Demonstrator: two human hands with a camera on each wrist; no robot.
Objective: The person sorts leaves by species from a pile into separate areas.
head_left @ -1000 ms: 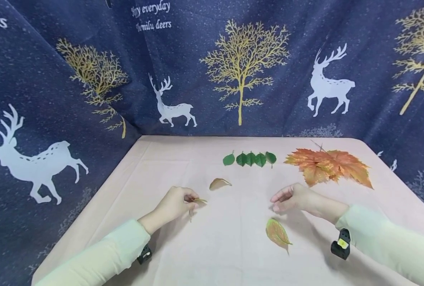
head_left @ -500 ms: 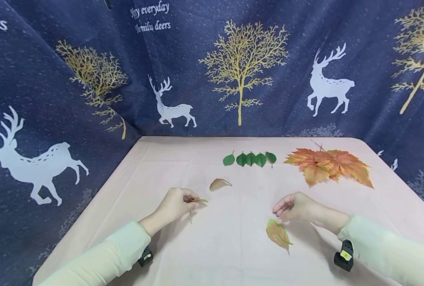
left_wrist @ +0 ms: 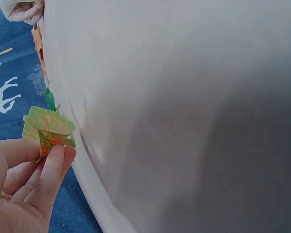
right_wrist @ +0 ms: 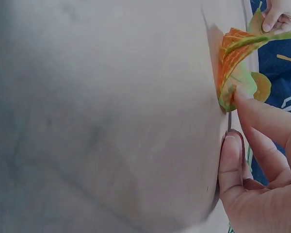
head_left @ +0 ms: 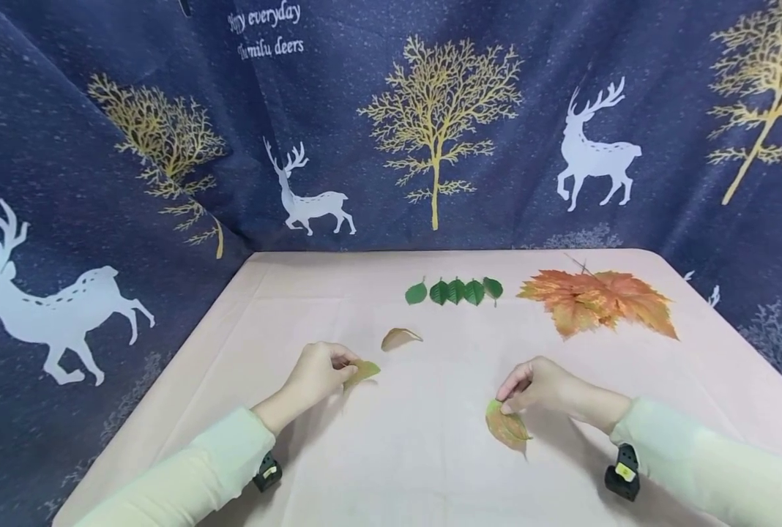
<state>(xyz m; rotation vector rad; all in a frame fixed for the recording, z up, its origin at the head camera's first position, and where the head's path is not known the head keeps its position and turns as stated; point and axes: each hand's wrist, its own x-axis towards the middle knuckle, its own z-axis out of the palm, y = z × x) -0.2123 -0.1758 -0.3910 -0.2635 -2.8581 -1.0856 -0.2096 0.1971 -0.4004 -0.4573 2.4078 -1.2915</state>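
My left hand (head_left: 318, 375) pinches a yellow-green leaf (head_left: 363, 371) between thumb and fingers, just above the table at left of centre. In the left wrist view this leaf (left_wrist: 48, 120) shows an orange, curled part at the fingertips. My right hand (head_left: 545, 389) is at the top edge of a second green-and-orange leaf (head_left: 509, 430), which lies on the table. Its thumb rests on this leaf. In the right wrist view a gap separates the thumb on the leaf (right_wrist: 233, 53) from the other fingertips, which are down at the table.
A curled brown leaf (head_left: 399, 337) lies beyond my left hand. Several small green leaves (head_left: 455, 291) form a row farther back. Large orange maple leaves (head_left: 598, 298) overlap at the back right of the pale tablecloth (head_left: 391, 468). A dark blue curtain (head_left: 378, 95) hangs behind.
My right hand has come down and toward me onto the leaf, and its thumb now touches it. The leaf in my left hand has turned to show more of its face.
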